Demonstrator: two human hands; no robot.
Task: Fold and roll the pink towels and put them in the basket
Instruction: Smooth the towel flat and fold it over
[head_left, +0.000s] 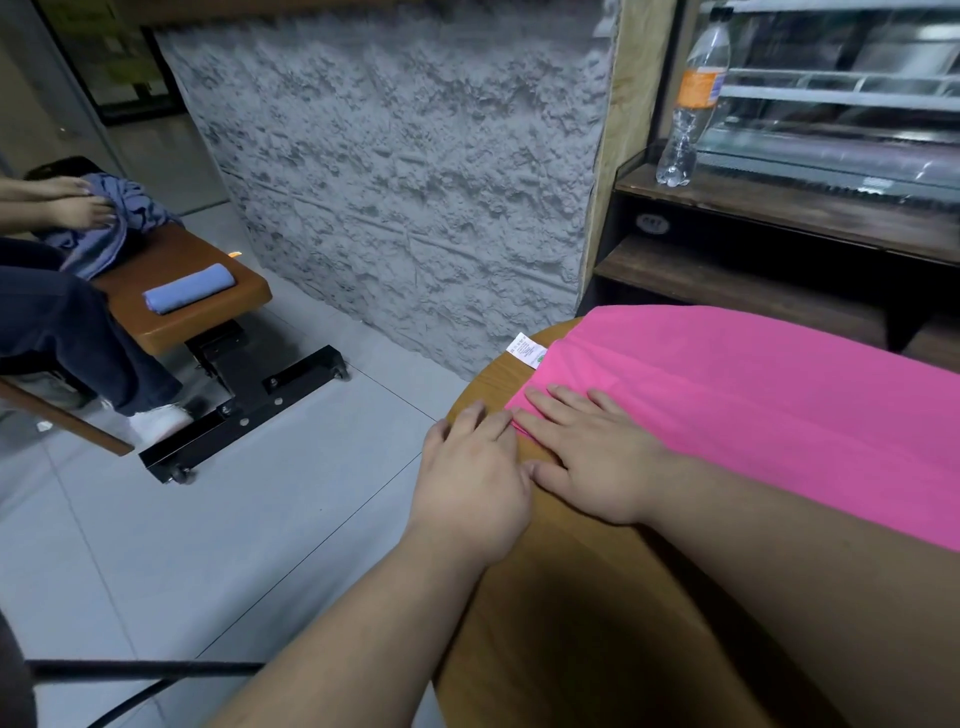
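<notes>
1. Pressing flat on the left end of the pink towel (753, 415) with the right hand (597, 457): fingers straight and slightly spread on the cloth, thumb on bare wood, nothing gripped.
2. Resting the left hand (470, 483) just beside it on the table (571, 623), fingers (493, 418) loosely bent, tips meeting the towel's end edge; impossible to tell whether pinching the hem or only touching it.
3. Likely to go wrong: starting the roll crooked. Cause: both hands crowded at the near corner, with the far corner by the white care label (527, 351) left unheld, so probably a cone rather than a cylinder.
4. Also at risk: folded layers sliding apart under a flat palm on smooth wood, giving a slack first turn.
5. Possibly dragging cloth off the round rim, given what looks like an overhang at the far side.
6. Towel lying as a long folded strip, running from under the right fingers away to the right and out of view; short end between the two hands. No basket in view.
</notes>
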